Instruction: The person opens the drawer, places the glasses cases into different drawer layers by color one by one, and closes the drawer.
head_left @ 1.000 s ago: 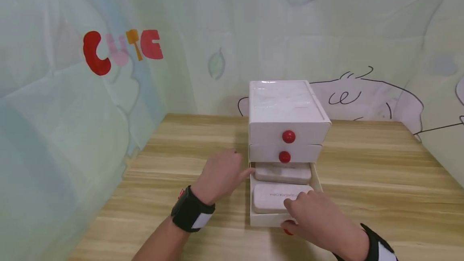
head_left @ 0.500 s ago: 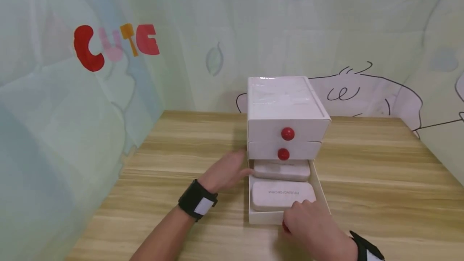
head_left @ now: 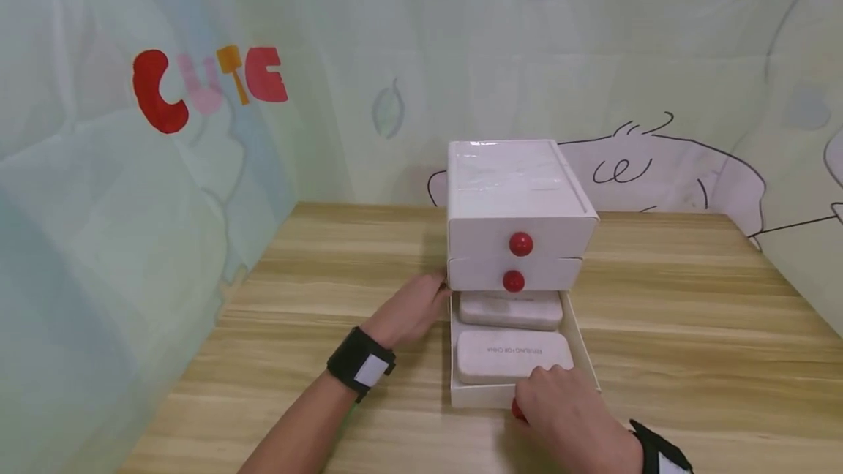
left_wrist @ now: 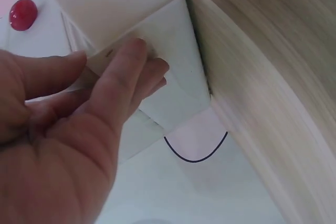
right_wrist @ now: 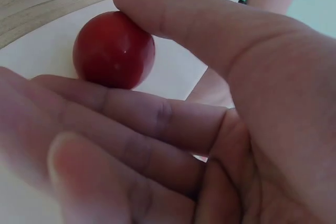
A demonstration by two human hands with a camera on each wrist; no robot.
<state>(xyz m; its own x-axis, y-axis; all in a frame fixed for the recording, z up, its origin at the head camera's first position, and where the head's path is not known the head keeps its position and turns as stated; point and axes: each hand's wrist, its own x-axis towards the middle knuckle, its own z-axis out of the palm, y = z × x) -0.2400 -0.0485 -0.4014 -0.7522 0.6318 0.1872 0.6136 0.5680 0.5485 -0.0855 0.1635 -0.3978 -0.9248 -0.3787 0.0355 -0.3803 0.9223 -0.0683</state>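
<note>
A white cabinet (head_left: 516, 181) with red knobs stands on the table, its bottom drawer (head_left: 481, 396) pulled out. Two pale rounded cases lie inside: a front case (head_left: 507, 353) with printed lettering and a rear case (head_left: 510, 311) partly under the cabinet. My right hand (head_left: 569, 412) pinches the bottom drawer's red knob (right_wrist: 113, 51), thumb on one side and forefinger on the other. At the cabinet's left side, my left hand (head_left: 408, 313) rests with fairly straight fingers (left_wrist: 123, 69) along the side wall, its thumb near the front edge.
The wooden table (head_left: 329, 269) extends on both sides of the cabinet. Behind it hangs a pale printed backdrop (head_left: 421, 42), with CUTE lettering at left. The upper two drawers are closed, and their red knobs (head_left: 521, 244) stick out toward me.
My left hand has moved in against the cabinet's side, its thumb leaving the drawer's edge. My right fingers have lowered from over the front case and closed round the knob. The drawer remains out.
</note>
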